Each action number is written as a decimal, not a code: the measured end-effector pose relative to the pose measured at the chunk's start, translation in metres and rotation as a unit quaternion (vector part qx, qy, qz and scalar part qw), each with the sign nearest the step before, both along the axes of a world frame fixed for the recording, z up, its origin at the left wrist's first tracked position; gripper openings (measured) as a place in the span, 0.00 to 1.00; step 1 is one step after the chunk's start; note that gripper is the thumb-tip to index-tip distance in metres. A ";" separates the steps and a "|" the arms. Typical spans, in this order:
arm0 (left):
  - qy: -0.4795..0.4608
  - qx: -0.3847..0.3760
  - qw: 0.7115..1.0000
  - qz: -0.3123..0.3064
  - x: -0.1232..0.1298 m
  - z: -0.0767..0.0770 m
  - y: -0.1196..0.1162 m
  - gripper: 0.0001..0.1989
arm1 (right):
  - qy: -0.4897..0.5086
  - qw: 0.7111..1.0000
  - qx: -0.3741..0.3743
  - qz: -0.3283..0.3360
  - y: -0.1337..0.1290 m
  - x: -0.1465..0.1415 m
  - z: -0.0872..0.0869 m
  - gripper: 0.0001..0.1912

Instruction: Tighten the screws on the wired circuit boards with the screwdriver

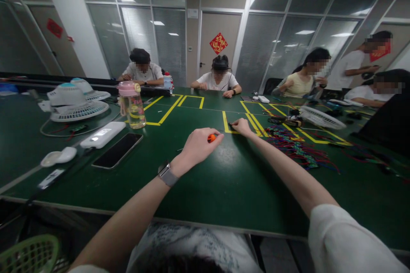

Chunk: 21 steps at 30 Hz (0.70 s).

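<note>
My left hand is closed around a screwdriver with an orange and black handle. A thin shaft pokes out on the far side of that hand, over the green table. Further right, my right hand reaches down to the yellow tape rectangle. Its fingertips pinch a small dark piece, too small to name, at the table surface. The two hands are apart.
Many small circuit boards with red and blue wires lie right of my right arm. On the left are a phone, a white power bank, a pink-lidded bottle and fans. Several people sit or stand across the table.
</note>
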<state>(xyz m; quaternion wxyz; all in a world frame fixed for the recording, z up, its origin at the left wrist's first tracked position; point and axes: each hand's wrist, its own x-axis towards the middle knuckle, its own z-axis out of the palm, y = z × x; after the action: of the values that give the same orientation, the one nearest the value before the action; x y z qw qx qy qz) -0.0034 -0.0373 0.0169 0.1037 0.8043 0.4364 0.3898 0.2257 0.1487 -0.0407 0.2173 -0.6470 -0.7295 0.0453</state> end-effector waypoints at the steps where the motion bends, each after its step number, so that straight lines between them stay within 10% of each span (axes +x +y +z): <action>1: -0.014 0.003 1.000 0.006 -0.001 0.002 -0.001 0.16 | 0.007 0.999 0.000 0.043 -0.010 -0.005 -0.002 0.13; 9: -0.258 -0.014 0.965 -0.037 -0.005 0.006 0.005 0.17 | 0.127 0.921 0.020 0.369 -0.134 -0.019 -0.022 0.11; 17: -0.519 -0.186 0.794 -0.254 0.019 0.002 0.001 0.10 | 0.244 0.886 -0.098 0.382 -0.166 -0.010 -0.022 0.13; 21: -0.546 -0.209 0.766 -0.269 0.027 -0.002 -0.003 0.09 | 0.261 0.877 -0.123 0.384 -0.161 -0.012 -0.022 0.14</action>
<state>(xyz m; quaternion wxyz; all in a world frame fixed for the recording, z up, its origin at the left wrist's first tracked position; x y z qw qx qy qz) 0.0241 -0.0405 0.0154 0.5903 0.4988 0.1425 0.6184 0.2138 -0.0125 -0.0629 0.2838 -0.3022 -0.8261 0.3818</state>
